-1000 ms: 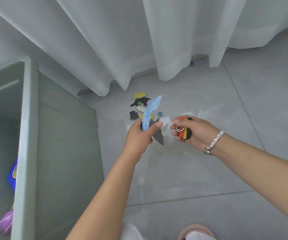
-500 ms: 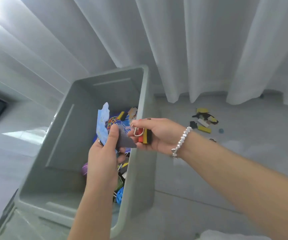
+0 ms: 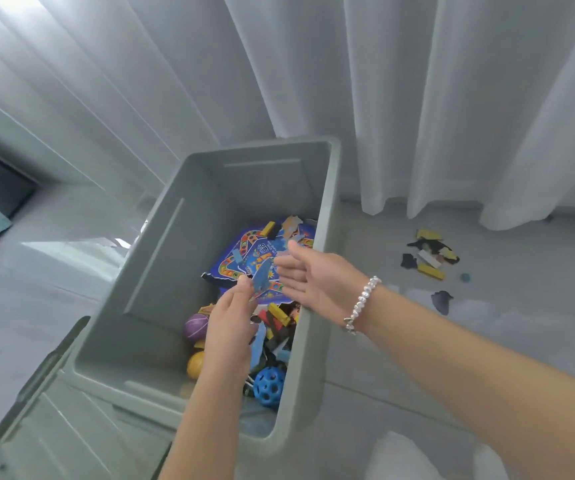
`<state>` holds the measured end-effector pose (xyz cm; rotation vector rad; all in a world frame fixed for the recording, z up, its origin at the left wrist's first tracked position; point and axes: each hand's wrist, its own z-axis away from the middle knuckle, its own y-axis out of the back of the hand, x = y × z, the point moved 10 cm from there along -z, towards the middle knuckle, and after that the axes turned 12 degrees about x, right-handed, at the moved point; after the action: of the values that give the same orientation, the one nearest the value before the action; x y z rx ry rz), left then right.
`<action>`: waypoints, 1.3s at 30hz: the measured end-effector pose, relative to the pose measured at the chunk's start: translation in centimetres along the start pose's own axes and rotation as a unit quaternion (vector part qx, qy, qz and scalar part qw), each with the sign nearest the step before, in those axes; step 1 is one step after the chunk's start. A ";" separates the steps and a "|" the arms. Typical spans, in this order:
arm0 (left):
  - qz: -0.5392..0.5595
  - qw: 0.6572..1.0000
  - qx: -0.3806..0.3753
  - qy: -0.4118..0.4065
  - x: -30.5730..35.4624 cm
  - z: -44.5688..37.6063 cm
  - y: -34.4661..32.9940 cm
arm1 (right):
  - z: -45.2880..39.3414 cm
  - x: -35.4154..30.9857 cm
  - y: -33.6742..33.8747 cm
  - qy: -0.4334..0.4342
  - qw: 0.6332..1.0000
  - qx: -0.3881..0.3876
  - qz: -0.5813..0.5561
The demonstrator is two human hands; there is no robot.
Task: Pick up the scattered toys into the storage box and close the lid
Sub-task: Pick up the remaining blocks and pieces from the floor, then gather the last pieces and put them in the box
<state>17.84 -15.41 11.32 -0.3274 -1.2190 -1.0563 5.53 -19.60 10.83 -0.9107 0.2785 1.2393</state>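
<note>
White curtains (image 3: 417, 98) behind grey storage box (image 3: 327, 209). Our left hand (image 3: 230, 323) pinches a blue scrap (image 3: 261, 277) over it; right hand (image 3: 313, 275) fingers spread wide, holding nothing.

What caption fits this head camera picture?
Left hand pinches a blue card piece over the grey storage box; right hand open.

2 bare forearms, no sleeves — the right wrist (image 3: 365, 306) wears a pearl-bead bracelet (image 3: 362, 304).

The pale grey floor (image 3: 486, 341) carried the grey storage box (image 3: 327, 209) under both hands. Scattered toy pieces (image 3: 429, 254) lay right of the right hand (image 3: 317, 278).
</note>
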 end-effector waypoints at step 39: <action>-0.310 0.895 -0.271 -0.171 -16.8 1.3 -36.5 | -6.9 8.2 38.2 0.053 0.897 0.407 0.160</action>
<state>-11.55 -25.17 -14.29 -0.5933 -1.3589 -1.9716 -23.91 -17.42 -15.61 -0.1967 0.9851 1.2042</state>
